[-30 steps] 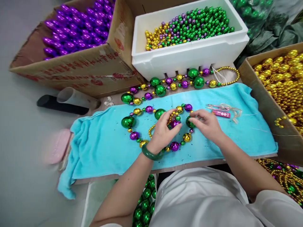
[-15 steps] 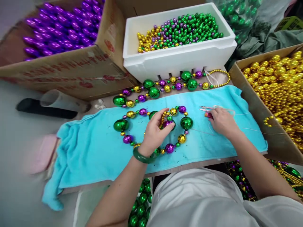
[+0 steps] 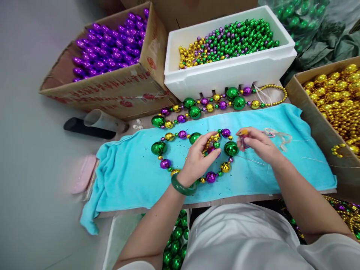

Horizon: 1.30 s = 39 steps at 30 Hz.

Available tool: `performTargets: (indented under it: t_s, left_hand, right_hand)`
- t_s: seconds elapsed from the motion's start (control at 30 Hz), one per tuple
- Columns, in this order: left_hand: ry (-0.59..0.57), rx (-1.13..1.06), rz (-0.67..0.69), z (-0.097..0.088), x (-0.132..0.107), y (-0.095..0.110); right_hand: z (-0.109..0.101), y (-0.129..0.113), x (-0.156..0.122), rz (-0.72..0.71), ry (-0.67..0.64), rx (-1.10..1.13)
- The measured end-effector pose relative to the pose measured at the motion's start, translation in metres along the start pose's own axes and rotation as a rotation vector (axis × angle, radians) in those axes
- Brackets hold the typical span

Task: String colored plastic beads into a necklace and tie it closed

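Observation:
A necklace of green, gold and purple beads (image 3: 168, 150) lies in a loop on the turquoise towel (image 3: 126, 176). My left hand (image 3: 198, 159), with a green bangle at the wrist, pinches the beads at the loop's middle. My right hand (image 3: 255, 146) is closed round small pink thread snips (image 3: 243, 140), held just right of a large green bead (image 3: 231, 148). A thin clear thread (image 3: 309, 157) trails right across the towel.
A second bead strand (image 3: 213, 103) lies behind the towel. Behind it stand a white foam box of mixed beads (image 3: 233, 71), a carton of purple beads (image 3: 112, 82) and, right, a carton of gold beads (image 3: 337, 101). A black tube (image 3: 87, 129) lies left.
My right hand went right to the snips on the towel, picked them up and brought them back toward the beads. My left hand stayed on the loop.

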<state>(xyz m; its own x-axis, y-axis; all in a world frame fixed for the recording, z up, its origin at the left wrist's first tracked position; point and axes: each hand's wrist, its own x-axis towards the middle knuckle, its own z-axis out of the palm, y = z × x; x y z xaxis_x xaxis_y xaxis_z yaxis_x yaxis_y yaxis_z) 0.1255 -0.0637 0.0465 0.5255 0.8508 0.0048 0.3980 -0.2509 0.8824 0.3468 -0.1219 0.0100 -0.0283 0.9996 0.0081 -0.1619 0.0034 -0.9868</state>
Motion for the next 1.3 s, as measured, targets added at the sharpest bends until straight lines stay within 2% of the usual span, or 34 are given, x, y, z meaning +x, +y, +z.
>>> performTargets:
  t_s: [0.07,0.13,0.3,0.47,0.83,1.3]
  left_hand:
    - [-0.009,-0.028,-0.003,0.0,0.0,0.001]
    - [-0.013,-0.07,-0.01,0.0,0.0,0.001]
    - [-0.043,-0.22,-0.089,0.0,0.001,0.003]
    - [-0.076,-0.399,-0.178,0.0,0.002,0.01]
    - [-0.139,-0.48,-0.149,0.001,0.002,0.014]
    - [-0.134,-0.467,-0.16,0.001,0.001,0.015]
  right_hand:
    - [0.011,0.004,0.007,0.024,-0.07,0.063]
    - [0.018,0.007,0.013,0.047,-0.086,0.093]
    - [0.032,0.006,0.023,0.096,0.003,0.057]
    - [0.041,0.002,0.03,0.064,0.084,0.035]
    - [0.041,0.008,0.034,-0.07,0.036,-0.028]
    - [0.036,0.015,0.037,-0.111,0.013,-0.21]
